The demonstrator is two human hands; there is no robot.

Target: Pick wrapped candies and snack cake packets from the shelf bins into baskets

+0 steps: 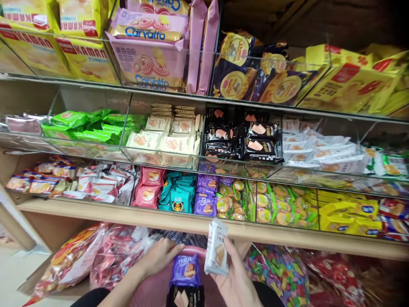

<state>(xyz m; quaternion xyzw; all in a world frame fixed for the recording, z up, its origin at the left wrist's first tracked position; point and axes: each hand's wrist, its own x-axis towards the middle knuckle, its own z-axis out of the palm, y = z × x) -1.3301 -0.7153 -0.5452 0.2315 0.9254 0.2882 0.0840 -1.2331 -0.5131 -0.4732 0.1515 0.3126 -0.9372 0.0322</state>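
Observation:
My right hand (234, 270) grips white wafer packets (217, 247), seemingly two pressed together, with a biscuit picture on the front. They are held upright just in front of the lower shelf edge. Below, my left hand (161, 256) is closed over the rim of a pink plastic basin (150, 290); some of its fingers are hidden. Between my hands, a purple cookie packet (186, 270) lies in the basin, with a black wafer packet (185, 296) nearer to me, cut off by the frame's bottom edge.
Clear dividers split the shelves into bins. White packets (332, 149) fill a bin at right, beside black packets (260, 138) and cream packets (175, 140). Purple packets (206, 194) stand on the lower shelf. Under its wooden edge (277, 236) sit bags of colourful sweets (277, 270).

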